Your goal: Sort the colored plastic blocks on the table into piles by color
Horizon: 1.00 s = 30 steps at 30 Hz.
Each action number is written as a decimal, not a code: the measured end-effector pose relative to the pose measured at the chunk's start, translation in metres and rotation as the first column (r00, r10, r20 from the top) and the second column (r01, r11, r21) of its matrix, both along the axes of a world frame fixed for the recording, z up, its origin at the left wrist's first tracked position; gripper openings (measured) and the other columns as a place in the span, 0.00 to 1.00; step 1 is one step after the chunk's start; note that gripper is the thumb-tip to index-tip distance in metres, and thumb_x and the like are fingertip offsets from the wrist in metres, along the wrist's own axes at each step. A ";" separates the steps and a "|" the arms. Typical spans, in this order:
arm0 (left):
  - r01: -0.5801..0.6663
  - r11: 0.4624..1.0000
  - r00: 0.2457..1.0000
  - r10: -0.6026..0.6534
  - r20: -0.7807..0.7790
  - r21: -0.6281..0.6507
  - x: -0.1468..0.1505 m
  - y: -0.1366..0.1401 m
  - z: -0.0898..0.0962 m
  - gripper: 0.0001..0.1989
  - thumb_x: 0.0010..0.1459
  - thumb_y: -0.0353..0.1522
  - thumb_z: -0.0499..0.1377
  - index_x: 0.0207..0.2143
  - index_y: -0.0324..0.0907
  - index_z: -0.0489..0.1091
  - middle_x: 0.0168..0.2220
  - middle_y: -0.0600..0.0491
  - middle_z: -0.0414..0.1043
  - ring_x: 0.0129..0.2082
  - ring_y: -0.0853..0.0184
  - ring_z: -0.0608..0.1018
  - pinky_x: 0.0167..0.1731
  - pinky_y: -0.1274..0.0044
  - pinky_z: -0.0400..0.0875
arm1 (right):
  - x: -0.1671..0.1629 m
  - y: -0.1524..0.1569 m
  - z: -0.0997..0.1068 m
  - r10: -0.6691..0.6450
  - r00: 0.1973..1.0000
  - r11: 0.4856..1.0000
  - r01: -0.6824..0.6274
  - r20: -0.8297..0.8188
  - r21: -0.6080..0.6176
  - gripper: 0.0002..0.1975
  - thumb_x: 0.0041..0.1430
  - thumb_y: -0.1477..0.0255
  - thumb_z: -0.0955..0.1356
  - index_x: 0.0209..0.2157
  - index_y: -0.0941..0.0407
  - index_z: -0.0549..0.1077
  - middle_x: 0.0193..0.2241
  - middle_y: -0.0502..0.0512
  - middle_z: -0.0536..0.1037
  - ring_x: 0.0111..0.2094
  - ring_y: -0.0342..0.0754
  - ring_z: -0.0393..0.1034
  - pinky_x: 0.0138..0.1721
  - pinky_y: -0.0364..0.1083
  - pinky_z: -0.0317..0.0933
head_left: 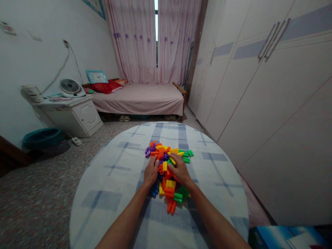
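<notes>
At the middle of a round table covered in a white cloth with blurred blue checks (103, 176), clock face laid over it with twelve toward the window: surface smooth, lightly creased. Floor (52, 186) beyond at nine is speckled, fine-grained. Bed with a pale pink sheet (140, 97) at twelve, pleated pink fabric curtains (137, 48) hanging behind; flat white wardrobe doors (259, 121) with bar-shaped metal handles at two; round teal basin (43, 138) at ten. At the clock's centre, a loose heap of glossy coloured toy pieces (165, 167), seemingly plastic, many shaped as short paired tubes. Purple lies at the heap's ten, orange at eleven, green at one to two and again at five, dark blue at seven, a red-orange pair at six; yellow scattered through. Left hand (151, 172) against the heap's nine, fingers together, loosely bent; cannot tell whether they grip a piece. Right hand (180, 169) over the three o'clock side, thumb standing apart from fingers, laid open on the pieces. A yellow piece sits between the hands.
</notes>
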<state>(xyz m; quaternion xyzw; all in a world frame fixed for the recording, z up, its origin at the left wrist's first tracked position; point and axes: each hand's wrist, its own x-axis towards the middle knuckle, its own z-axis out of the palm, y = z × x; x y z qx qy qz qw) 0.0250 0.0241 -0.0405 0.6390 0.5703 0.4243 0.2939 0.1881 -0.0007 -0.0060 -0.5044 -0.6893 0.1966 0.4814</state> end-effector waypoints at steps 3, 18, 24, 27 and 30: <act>0.089 0.996 0.993 -0.090 0.078 0.016 -0.004 0.002 0.005 0.19 0.60 0.34 0.46 0.52 0.39 0.65 0.56 0.46 0.66 0.58 0.64 0.65 0.59 0.67 0.57 | -0.016 -0.006 0.018 0.156 0.985 0.987 -0.159 0.080 0.032 0.21 0.52 0.74 0.64 0.50 0.53 0.70 0.52 0.56 0.70 0.55 0.49 0.61 0.58 0.53 0.52; -0.022 0.986 0.966 -0.020 -0.256 -0.163 -0.083 -0.084 0.026 0.36 0.50 0.48 0.56 0.58 0.42 0.58 0.55 0.44 0.62 0.42 0.61 0.75 0.43 0.68 0.71 | 0.059 -0.143 0.003 -0.229 0.921 0.879 0.335 0.317 -0.338 0.34 0.48 0.60 0.69 0.57 0.48 0.59 0.51 0.56 0.66 0.37 0.49 0.70 0.38 0.49 0.68; 0.018 0.982 0.865 -0.110 -0.489 -0.188 -0.062 -0.119 0.031 0.44 0.42 0.46 0.63 0.61 0.49 0.53 0.62 0.45 0.52 0.56 0.53 0.66 0.47 0.67 0.67 | 0.037 -0.140 -0.012 -0.237 0.931 0.883 0.325 0.277 -0.339 0.38 0.46 0.63 0.69 0.59 0.47 0.55 0.54 0.57 0.64 0.42 0.53 0.70 0.36 0.48 0.67; 0.024 0.985 0.831 -0.116 -0.544 -0.173 -0.050 -0.118 0.029 0.47 0.39 0.45 0.65 0.62 0.50 0.52 0.63 0.44 0.50 0.58 0.51 0.63 0.49 0.65 0.65 | 0.026 -0.126 -0.011 -0.251 0.929 0.902 0.326 0.271 -0.283 0.39 0.44 0.65 0.70 0.59 0.48 0.55 0.52 0.58 0.65 0.49 0.57 0.67 0.41 0.50 0.66; 0.076 0.984 0.837 -0.152 -0.525 -0.163 -0.039 -0.110 0.025 0.47 0.38 0.41 0.66 0.61 0.48 0.53 0.61 0.43 0.53 0.58 0.51 0.63 0.51 0.65 0.63 | 0.019 -0.114 -0.011 -0.224 0.942 0.901 0.299 0.251 -0.316 0.41 0.43 0.65 0.70 0.60 0.52 0.55 0.52 0.60 0.64 0.50 0.58 0.66 0.44 0.52 0.65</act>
